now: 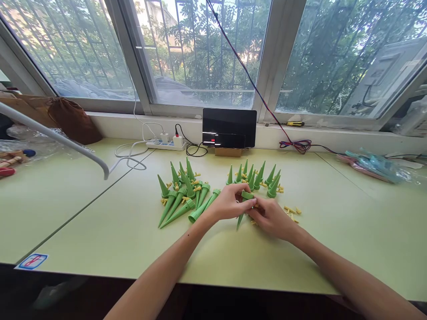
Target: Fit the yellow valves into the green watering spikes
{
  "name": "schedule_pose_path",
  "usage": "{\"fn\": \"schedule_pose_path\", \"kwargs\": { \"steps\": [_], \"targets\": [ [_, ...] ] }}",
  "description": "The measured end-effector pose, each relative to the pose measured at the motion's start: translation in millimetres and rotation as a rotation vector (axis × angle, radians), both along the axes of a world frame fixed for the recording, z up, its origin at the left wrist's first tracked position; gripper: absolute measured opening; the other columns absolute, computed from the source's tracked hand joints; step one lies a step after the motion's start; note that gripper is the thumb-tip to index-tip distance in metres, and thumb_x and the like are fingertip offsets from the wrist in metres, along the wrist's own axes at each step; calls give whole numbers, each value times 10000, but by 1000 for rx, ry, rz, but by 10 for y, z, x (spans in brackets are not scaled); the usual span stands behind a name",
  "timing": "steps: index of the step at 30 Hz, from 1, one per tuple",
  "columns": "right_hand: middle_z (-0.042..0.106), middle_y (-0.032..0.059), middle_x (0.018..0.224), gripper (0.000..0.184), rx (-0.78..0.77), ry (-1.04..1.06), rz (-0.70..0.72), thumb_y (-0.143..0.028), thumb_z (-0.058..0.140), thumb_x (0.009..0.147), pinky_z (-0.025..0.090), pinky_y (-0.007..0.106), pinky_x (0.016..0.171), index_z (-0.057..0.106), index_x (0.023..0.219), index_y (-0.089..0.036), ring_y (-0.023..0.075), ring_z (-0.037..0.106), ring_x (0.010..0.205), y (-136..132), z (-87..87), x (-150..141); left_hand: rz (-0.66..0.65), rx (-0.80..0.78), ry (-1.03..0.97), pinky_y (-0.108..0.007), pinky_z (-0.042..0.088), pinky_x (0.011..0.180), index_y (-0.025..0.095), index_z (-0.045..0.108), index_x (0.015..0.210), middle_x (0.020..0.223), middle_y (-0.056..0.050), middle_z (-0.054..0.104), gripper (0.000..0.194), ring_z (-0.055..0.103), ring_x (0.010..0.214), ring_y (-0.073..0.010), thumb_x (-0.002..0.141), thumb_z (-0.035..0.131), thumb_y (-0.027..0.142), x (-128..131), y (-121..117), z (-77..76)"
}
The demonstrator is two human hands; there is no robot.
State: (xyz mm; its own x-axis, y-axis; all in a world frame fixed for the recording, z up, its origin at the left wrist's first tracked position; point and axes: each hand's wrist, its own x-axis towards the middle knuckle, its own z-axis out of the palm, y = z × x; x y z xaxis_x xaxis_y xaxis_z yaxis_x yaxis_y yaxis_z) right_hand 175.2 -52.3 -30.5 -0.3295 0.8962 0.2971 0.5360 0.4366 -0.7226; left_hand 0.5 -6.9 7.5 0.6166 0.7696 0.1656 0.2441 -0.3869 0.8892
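My left hand (230,202) is closed around a green plant watering spike (247,195), its cap up and its tip pointing down. My right hand (271,218) meets it from the right, fingers pinched at the cap, with a bit of a small yellow valve (256,206) showing at the fingertips. The fingers partly hide where the two pieces meet. Left of my hands lie several green spikes (176,202), some standing on their caps, others on their sides. Behind my hands stands another group of upright spikes (260,175) with yellow valves.
Loose yellow valves (292,211) lie right of my right hand. At the back are a dark-screened tablet (229,124), a white power strip (165,144) and bundled cables (296,145). A white metal tube (60,138) juts in from the left. Plastic bags (376,166) lie far right.
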Motion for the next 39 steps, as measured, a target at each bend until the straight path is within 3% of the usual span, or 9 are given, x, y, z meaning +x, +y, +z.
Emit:
{"fn": "schedule_pose_path", "kwargs": {
  "steps": [20, 32, 39],
  "targets": [
    [516, -26, 520, 367, -24, 106, -57, -374, 385, 1001, 346, 249, 490, 486, 694, -198, 110, 433, 464, -1, 67, -9, -33, -44, -103, -198, 372, 434, 158, 598, 872, 548, 36, 512, 346, 501, 453, -90, 833, 623, 500, 6, 46, -87],
    [511, -51, 527, 334, -123, 292, -59, -511, 465, 971, 377, 232, 459, 548, 947, -189, 111, 453, 443, 11, 104, -7, 32, -36, -214, -194, 369, 438, 156, 573, 864, 573, 49, 474, 326, 496, 460, -80, 821, 657, 468, 24, 53, -38],
    [499, -47, 518, 358, -142, 306, -52, -520, 466, 965, 368, 234, 458, 556, 869, -187, 107, 439, 439, 29, 76, 13, 55, -31, -200, -188, 326, 422, 154, 574, 839, 573, 48, 449, 335, 425, 455, -62, 805, 662, 476, 37, 50, -29]
  ]
}}
